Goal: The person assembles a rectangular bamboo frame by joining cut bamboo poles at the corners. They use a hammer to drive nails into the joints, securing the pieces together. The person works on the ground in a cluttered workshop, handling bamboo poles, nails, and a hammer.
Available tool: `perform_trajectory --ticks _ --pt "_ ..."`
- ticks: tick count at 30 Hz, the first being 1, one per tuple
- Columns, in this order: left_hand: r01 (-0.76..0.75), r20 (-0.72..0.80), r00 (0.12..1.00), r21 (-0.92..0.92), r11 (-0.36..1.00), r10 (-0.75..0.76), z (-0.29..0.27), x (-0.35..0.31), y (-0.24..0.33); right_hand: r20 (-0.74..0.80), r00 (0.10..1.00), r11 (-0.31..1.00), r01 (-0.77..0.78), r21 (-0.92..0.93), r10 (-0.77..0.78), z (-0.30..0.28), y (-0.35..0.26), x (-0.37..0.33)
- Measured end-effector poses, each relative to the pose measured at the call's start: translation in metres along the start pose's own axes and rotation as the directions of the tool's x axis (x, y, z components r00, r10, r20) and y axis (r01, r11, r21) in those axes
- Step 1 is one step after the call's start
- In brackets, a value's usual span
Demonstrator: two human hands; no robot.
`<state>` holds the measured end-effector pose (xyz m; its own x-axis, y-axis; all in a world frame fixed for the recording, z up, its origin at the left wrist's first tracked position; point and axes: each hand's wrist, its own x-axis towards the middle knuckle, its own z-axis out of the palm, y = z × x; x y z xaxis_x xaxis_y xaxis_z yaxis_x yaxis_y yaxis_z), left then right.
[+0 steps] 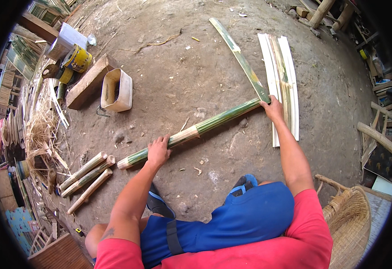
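Note:
A green bamboo pole (225, 116) with a pale scraped band lies slantwise in front of me, its left end nearer to me than its right. My left hand (159, 151) is wrapped over the pole close to its left end. At the far right end, my right hand (272, 109) grips it, thumb on the near side. A curved split bamboo strip (232, 45) runs away from that end; its lower tip lies beside my right fingers, and I cannot tell whether they touch it. Several pale split lengths (267, 67) lie side by side just right of there.
Three short bamboo pieces (84, 170) lie at the left. Beyond them are a cut plastic container (123, 96), a wooden beam (93, 80), a yellow can (79, 58) and heaped shavings (39, 121). A woven basket (350, 219) stands at my right, near logs (375, 138).

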<state>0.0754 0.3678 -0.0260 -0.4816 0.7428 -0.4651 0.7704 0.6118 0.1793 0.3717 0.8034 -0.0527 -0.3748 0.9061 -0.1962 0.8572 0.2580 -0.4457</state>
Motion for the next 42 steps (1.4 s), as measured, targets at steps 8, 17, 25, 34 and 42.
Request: perform_trajectory --ticks 8,17,25,34,42 --pt "-0.024 -0.048 0.999 -0.022 0.999 0.023 0.006 0.002 0.006 -0.009 1.0 0.999 0.02 -0.05 -0.02 0.008 -0.005 0.009" --pt "-0.242 0.026 0.97 -0.051 0.969 0.243 -0.051 0.009 -0.025 0.006 0.996 0.992 0.094 -0.087 -0.094 -0.003 -0.003 0.003" --pt "-0.113 0.01 0.994 0.161 0.98 0.113 -0.181 0.018 -0.123 0.362 0.865 0.884 0.431 -0.181 -0.348 -0.054 -0.159 0.001" --pt "0.048 -0.257 0.945 -0.508 0.86 -0.204 -0.082 -0.088 -0.196 0.552 0.438 0.557 0.828 0.059 -0.71 -0.025 -0.404 -0.09" --pt "0.175 -0.327 0.727 -0.762 0.623 -0.604 0.05 -0.199 -0.246 0.902 0.179 0.477 0.878 0.034 -0.394 0.059 -0.406 -0.173"
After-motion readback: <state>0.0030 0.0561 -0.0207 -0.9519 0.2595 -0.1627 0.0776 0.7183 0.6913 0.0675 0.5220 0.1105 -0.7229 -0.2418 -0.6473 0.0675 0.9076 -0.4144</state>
